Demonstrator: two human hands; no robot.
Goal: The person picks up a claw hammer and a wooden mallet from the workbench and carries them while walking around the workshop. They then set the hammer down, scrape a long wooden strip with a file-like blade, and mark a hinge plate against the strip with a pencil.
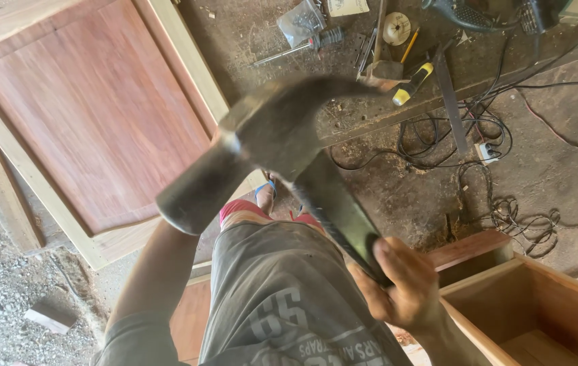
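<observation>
A claw hammer (255, 146) with a dark steel head and black handle fills the middle of the view, blurred and close to the camera. My right hand (401, 285) grips the lower end of its handle. My left forearm (160, 271) reaches up from the lower left toward the bottom edge of a reddish wooden panel door (99, 115) with a pale frame. The hammer head covers my left hand, so what it touches is hidden.
An open wooden box (526, 305) stands at the lower right. The bench behind holds a yellow-handled screwdriver (412, 83), a bag of screws (300, 22), a tape roll (396, 28) and a drill (462, 13). Tangled cables (499, 135) lie on the floor. A wood offcut (48, 315) rests on gravel.
</observation>
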